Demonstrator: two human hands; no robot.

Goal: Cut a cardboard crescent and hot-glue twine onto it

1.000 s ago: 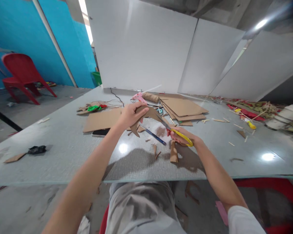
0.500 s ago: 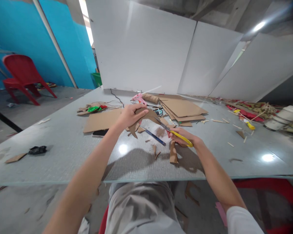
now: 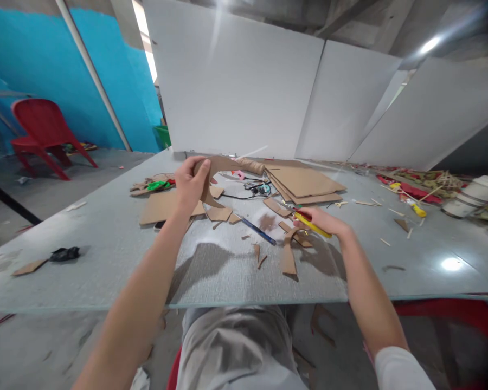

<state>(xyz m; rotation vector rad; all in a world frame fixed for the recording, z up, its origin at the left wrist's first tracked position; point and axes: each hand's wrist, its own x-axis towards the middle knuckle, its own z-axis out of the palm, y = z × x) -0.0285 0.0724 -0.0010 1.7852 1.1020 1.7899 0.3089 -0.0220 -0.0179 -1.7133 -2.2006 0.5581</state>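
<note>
A curved piece of brown cardboard (image 3: 222,163) is pinched in my left hand (image 3: 193,181), raised over the table. My right hand (image 3: 315,219) grips scissors with yellow handles (image 3: 316,227), their blades pointing left and apart from the cardboard. Between my hands a blue pen-like tool (image 3: 257,230) lies on the table. Cardboard scraps surround it, among them a curved strip (image 3: 288,260) just below my right hand. Behind my left wrist lies a flat cardboard sheet (image 3: 156,208).
Stacked cardboard sheets (image 3: 303,181) and a twine roll (image 3: 250,165) lie at the back, near a partly hidden pink glue gun (image 3: 238,174) and a black cable (image 3: 239,197). A white cylinder (image 3: 474,196) and sticks are at the right. Black crumpled material (image 3: 65,254) lies left.
My left hand has moved left and slightly up with the curved cardboard, away from the scissors. My right hand has shifted slightly right with the scissors.
</note>
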